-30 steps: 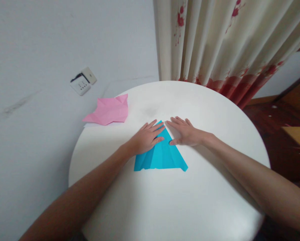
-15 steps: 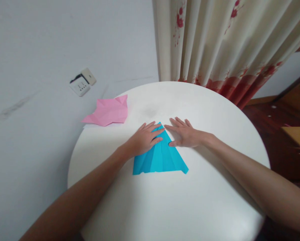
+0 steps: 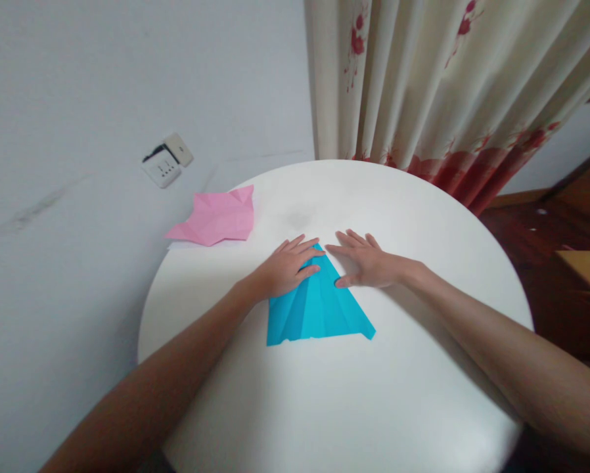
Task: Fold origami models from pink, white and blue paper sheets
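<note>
The left hand (image 3: 286, 270) lay flat, fingers spread, gripping nothing, pressing the upper left flap of the blue folded paper (image 3: 317, 307). The right hand (image 3: 364, 261) lay just as flat and splayed, its thumb touching the paper's right sloping edge near the tip. The paper sat at the middle of the round white table (image 3: 423, 217). The crease would likely set sharper if pressure ran evenly from tip toward base. A pink crumpled paper (image 3: 215, 217) overhung the table's far left edge.

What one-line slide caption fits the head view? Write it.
Left hand and right hand lie flat on a folded blue paper on a round white table.
</note>
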